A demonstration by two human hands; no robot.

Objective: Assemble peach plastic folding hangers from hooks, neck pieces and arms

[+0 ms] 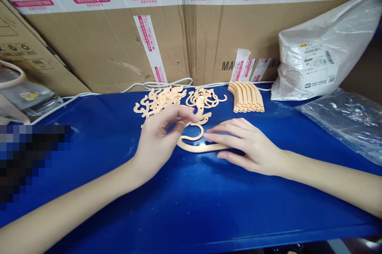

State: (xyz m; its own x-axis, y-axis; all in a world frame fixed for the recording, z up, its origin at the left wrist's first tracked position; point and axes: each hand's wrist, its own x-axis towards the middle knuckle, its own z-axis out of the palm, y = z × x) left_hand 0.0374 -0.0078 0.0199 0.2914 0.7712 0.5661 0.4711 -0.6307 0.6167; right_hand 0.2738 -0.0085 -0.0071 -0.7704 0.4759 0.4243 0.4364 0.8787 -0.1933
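Note:
My left hand (161, 136) is closed, its thumb and fingers pinching a small beige curved piece with holes (199, 110) above the table. Below it lies a long, slim beige curved bar (197, 148). Beside that bar is a thin beige hook-shaped piece (199, 131); whether the two are joined is unclear. My right hand (246, 144) rests over the bar's right end with fingers stretched and apart, hiding that end. Behind my hands are a pile of small beige S-shaped pieces (162, 98) and a pile of beige hooks (210, 98).
Neatly stacked beige curved bars (246, 96) stand at the back right of the blue table (185, 206). Further right are a white plastic bag (322, 55) and clear plastic film (349, 118). A white cable (137, 85) runs along the cardboard box (113, 39). A clear container (26, 90) stands left.

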